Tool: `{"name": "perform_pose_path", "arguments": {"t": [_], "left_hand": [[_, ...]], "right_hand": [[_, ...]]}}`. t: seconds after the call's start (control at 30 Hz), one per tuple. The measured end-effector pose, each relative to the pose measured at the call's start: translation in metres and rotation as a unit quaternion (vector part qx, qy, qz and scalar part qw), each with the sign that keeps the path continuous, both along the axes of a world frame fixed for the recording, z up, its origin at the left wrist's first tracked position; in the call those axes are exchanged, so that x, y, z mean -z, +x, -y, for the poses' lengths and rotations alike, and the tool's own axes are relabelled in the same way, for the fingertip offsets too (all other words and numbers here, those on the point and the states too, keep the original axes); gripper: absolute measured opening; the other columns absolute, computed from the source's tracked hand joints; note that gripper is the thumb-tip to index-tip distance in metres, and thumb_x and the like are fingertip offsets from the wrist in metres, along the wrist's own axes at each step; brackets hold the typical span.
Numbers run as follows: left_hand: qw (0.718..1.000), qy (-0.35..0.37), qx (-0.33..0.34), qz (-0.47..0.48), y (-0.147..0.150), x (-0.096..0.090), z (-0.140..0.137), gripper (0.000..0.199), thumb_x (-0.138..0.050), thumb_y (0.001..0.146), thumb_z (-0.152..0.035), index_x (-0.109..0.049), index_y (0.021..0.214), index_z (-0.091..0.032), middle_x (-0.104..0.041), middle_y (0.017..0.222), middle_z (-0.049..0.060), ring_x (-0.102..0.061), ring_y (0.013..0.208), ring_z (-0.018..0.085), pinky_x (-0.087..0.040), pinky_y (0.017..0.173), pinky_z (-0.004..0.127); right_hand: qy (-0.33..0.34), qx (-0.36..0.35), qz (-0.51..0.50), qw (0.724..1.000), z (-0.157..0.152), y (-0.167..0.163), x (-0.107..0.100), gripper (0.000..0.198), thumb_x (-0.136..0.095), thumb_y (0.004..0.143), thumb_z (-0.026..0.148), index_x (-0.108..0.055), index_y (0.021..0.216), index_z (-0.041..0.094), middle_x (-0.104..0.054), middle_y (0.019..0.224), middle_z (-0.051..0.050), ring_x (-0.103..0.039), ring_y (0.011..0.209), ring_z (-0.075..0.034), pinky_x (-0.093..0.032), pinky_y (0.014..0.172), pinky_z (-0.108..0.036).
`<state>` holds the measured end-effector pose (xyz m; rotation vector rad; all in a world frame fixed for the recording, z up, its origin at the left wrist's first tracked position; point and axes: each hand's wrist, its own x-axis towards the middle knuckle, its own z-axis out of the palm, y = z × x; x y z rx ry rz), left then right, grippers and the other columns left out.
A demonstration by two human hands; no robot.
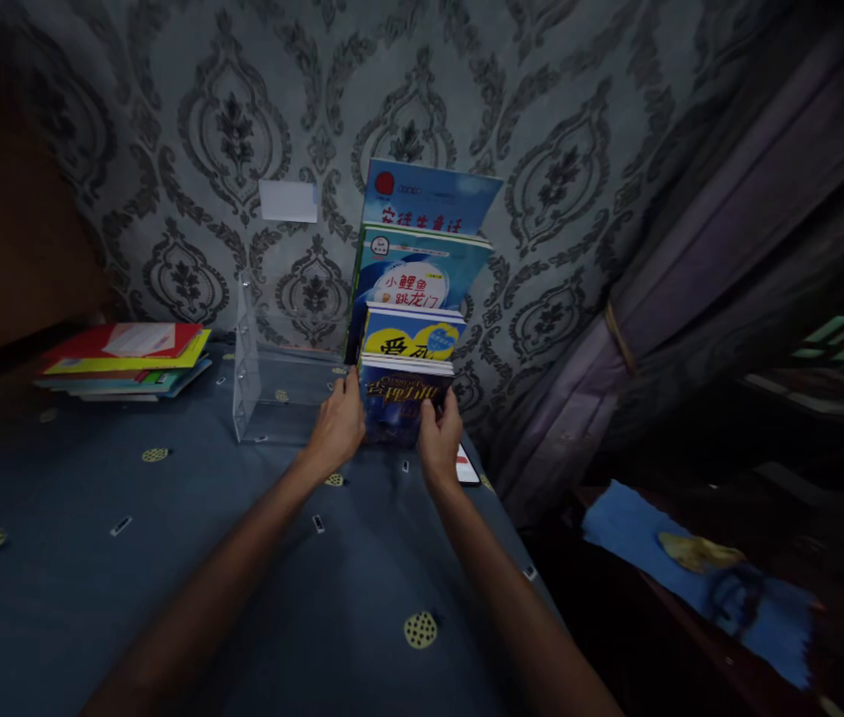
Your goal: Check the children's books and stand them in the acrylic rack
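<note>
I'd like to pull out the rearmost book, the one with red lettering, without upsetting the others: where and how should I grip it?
Probably by its top edge, coming from above. The rearmost book rises above the books in front, which cover its lower part but leave its upper edge exposed.

1 head-worn view, forward and down, books [411, 334] central

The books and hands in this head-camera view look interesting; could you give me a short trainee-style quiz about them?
1. True or false: the right hand touches the front book.

2. Which lies to the left of the clear rack?
a) the purple curtain
b) the flat pile
c) the blue cloth

3. Fill in: the cover of the rearmost book is mostly ____.

Key: 1 true; 2 b; 3 blue.
</note>
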<state>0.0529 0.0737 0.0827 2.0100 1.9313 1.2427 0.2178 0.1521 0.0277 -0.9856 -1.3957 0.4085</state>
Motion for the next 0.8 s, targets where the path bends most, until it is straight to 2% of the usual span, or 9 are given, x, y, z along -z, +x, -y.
{"name": "perform_pose_path", "arguments": {"t": [0.2, 0.37, 0.5, 0.63, 0.7, 0.73, 0.77, 0.8], "left_hand": [[1.000, -0.008, -0.003, 0.001, -0.003, 0.003, -0.003, 0.067, -0.043, 0.087, -0.007, -0.037, 0.153, -0.014, -0.061, 0.127, 0.019, -0.064, 0.117, 0.031, -0.050, 0.103, 0.046], [0.998, 0.009, 0.063, 0.030, -0.025, 0.006, -0.011, 0.062, -0.044, 0.089, -0.010, -0.041, 0.150, -0.012, -0.063, 0.133, 0.018, -0.062, 0.124, 0.028, -0.048, 0.109, 0.046], [0.993, -0.003, 0.067, 0.102, -0.054, 0.003, -0.016, 0.054, -0.043, 0.090, -0.011, -0.050, 0.143, -0.015, -0.072, 0.114, 0.012, -0.071, 0.105, 0.023, -0.054, 0.103, 0.044], [0.986, -0.017, 0.056, 0.154, -0.065, -0.017, -0.009, 0.045, -0.041, 0.090, -0.010, -0.059, 0.132, -0.013, -0.074, 0.108, 0.011, -0.073, 0.090, 0.020, -0.059, 0.091, 0.041], [0.973, -0.041, 0.127, 0.186, -0.057, -0.030, 0.004, 0.035, -0.043, 0.091, -0.013, -0.066, 0.118, -0.013, -0.074, 0.106, 0.011, -0.073, 0.092, 0.021, -0.060, 0.086, 0.039], [0.957, -0.062, 0.199, 0.203, -0.049, -0.035, 0.013, 0.031, -0.044, 0.092, -0.015, -0.069, 0.111, -0.013, -0.075, 0.105, 0.010, -0.072, 0.094, 0.021, -0.060, 0.084, 0.038], [0.932, -0.086, 0.281, 0.212, -0.038, -0.038, 0.023, 0.031, -0.045, 0.094, -0.019, -0.070, 0.111, -0.015, -0.075, 0.106, 0.010, -0.072, 0.097, 0.022, -0.060, 0.083, 0.038], [0.914, -0.101, 0.336, 0.204, -0.026, -0.039, 0.034, 0.031, -0.046, 0.096, -0.024, -0.070, 0.114, -0.016, -0.075, 0.107, 0.009, -0.072, 0.100, 0.023, -0.060, 0.083, 0.038]], "right_hand": [[-0.016, -0.001, 0.005, 1.000, 0.001, 0.003, -0.003, 0.058, -0.050, 0.092, 0.038, -0.051, 0.147, 0.018, -0.064, 0.136, -0.014, -0.057, 0.129, -0.028, -0.047, 0.107, -0.049], [-0.015, -0.010, -0.004, 1.000, 0.007, 0.009, -0.007, 0.057, -0.051, 0.092, 0.039, -0.053, 0.144, 0.017, -0.061, 0.142, -0.015, -0.054, 0.133, -0.029, -0.043, 0.112, -0.052], [-0.024, -0.001, -0.011, 1.000, 0.018, 0.019, 0.000, 0.058, -0.051, 0.093, 0.045, -0.054, 0.144, 0.016, -0.057, 0.147, -0.018, -0.054, 0.135, -0.031, -0.042, 0.112, -0.054], [-0.049, 0.007, 0.005, 0.999, 0.044, 0.025, 0.017, 0.056, -0.051, 0.094, 0.049, -0.057, 0.140, 0.019, -0.061, 0.142, -0.017, -0.059, 0.129, -0.030, -0.049, 0.106, -0.052], [-0.045, -0.005, 0.029, 0.999, 0.061, 0.022, 0.025, 0.051, -0.051, 0.095, 0.047, -0.059, 0.137, 0.020, -0.064, 0.138, -0.015, -0.060, 0.127, -0.029, -0.050, 0.105, -0.051], [-0.037, -0.010, 0.046, 0.998, 0.070, 0.020, 0.028, 0.049, -0.051, 0.095, 0.045, -0.061, 0.136, 0.019, -0.065, 0.137, -0.014, -0.061, 0.127, -0.029, -0.051, 0.105, -0.052], [-0.026, -0.013, 0.066, 0.997, 0.079, 0.017, 0.031, 0.047, -0.051, 0.096, 0.044, -0.062, 0.134, 0.018, -0.067, 0.134, -0.014, -0.062, 0.125, -0.029, -0.053, 0.104, -0.051], [-0.014, -0.015, 0.087, 0.996, 0.087, 0.014, 0.033, 0.045, -0.049, 0.097, 0.042, -0.064, 0.131, 0.016, -0.069, 0.130, -0.013, -0.064, 0.123, -0.028, -0.056, 0.101, -0.050]]}}
